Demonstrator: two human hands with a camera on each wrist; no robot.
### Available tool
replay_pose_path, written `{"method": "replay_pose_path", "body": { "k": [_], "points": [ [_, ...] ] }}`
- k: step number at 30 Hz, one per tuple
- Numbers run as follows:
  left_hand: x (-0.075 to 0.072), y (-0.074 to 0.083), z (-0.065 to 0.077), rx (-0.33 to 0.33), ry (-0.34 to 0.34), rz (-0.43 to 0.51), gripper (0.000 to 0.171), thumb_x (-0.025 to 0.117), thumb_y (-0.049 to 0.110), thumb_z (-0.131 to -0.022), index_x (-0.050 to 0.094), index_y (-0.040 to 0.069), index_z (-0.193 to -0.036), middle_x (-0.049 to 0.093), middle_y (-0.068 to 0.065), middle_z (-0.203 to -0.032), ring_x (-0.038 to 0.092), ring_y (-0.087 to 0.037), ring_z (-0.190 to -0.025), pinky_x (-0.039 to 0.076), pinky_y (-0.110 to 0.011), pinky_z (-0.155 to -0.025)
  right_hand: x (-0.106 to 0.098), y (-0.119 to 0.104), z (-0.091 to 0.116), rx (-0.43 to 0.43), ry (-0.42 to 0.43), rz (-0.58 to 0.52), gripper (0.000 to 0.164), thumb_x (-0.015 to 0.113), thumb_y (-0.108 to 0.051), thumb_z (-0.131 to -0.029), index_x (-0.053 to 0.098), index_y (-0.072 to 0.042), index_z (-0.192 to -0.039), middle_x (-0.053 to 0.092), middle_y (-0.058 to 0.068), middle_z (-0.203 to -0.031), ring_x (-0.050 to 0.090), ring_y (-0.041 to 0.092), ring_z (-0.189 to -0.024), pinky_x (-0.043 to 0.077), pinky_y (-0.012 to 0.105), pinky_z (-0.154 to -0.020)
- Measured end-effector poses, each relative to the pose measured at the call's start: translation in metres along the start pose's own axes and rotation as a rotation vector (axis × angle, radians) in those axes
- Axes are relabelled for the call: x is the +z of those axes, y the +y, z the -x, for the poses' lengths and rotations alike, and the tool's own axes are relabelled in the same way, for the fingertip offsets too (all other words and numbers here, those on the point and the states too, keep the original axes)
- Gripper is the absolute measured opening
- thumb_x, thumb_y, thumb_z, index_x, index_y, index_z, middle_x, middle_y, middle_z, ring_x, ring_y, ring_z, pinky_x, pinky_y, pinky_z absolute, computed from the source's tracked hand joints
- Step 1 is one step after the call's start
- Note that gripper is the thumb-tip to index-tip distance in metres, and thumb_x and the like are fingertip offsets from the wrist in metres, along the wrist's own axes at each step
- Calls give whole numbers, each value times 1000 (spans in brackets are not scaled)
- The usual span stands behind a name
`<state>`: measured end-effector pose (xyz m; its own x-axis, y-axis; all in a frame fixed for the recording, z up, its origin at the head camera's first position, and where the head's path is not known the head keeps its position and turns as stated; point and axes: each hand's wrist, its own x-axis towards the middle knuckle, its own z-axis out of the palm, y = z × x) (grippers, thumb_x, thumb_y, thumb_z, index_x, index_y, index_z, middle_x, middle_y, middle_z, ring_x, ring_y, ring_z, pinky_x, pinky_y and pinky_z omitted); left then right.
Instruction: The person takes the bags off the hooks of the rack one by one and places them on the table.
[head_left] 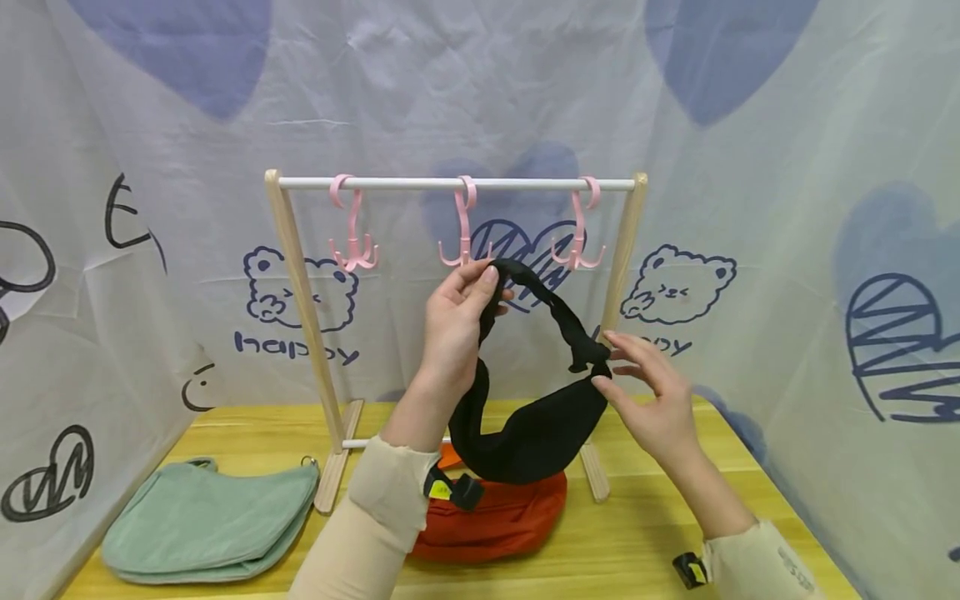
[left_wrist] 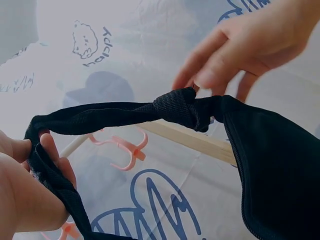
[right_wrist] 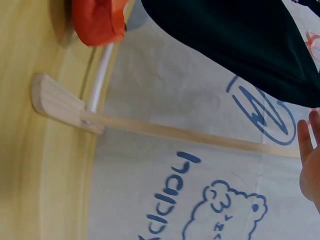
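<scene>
A black bag (head_left: 536, 437) hangs in mid-air in front of the rack, its strap (left_wrist: 100, 117) raised in a loop. My left hand (head_left: 457, 329) pinches the top of that strap between thumb and fingers. Beside the knot (head_left: 590, 354) where strap meets bag is my right hand (head_left: 654, 404), its fingers spread and loosely bent. The left wrist view shows its fingertips close to the knot; whether they touch it I cannot tell. Only part of the right hand shows at the edge of the right wrist view.
Behind the bag stands a wooden rack with a white rail (head_left: 405, 183). Pink hooks (head_left: 354, 242) hang from it. A red-orange bag (head_left: 495, 533) lies below the black one, and a light green bag (head_left: 217, 517) at the left of the wooden table (head_left: 630, 542).
</scene>
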<state>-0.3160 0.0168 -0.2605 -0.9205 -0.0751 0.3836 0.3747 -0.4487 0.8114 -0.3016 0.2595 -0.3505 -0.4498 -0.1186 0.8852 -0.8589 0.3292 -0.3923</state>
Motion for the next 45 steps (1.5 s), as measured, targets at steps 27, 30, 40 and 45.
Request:
{"method": "replay_pose_path", "body": {
  "k": [27, 30, 40, 45],
  "points": [
    [-21, -3, 4, -14, 2, -38, 17, 61, 7, -105, 67, -2, -119, 72, 1, -90, 69, -10, -78, 56, -28, -78, 49, 20, 47, 106, 234, -181, 48, 75, 31, -73, 71, 14, -118, 71, 13, -112, 72, 3, -82, 57, 13, -64],
    [-24, -2, 5, -26, -22, -102, 19, 62, 9, -105, 67, -1, -120, 73, 3, -88, 69, -10, -79, 57, -29, -82, 50, 20, 49, 103, 263, -206, 44, 73, 32, -74, 72, 15, -114, 71, 16, -111, 72, 4, -81, 57, 13, -65],
    [-38, -5, 9, 22, -58, -275, 19, 64, 9, -104, 68, -1, -120, 72, -5, -98, 69, -13, -86, 55, -32, -92, 51, 25, 58, 140, 316, -183, 36, 71, 30, -78, 76, 11, -108, 70, 20, -106, 69, 3, -75, 57, 12, -66],
    [-45, -6, 11, 105, -101, -379, 18, 65, 7, -103, 69, -2, -118, 71, -19, -105, 68, -19, -92, 55, -33, -96, 45, 27, 60, 181, 307, -140, 34, 72, 28, -78, 75, 11, -108, 71, 8, -108, 62, 2, -68, 53, 9, -62]
  ]
}}
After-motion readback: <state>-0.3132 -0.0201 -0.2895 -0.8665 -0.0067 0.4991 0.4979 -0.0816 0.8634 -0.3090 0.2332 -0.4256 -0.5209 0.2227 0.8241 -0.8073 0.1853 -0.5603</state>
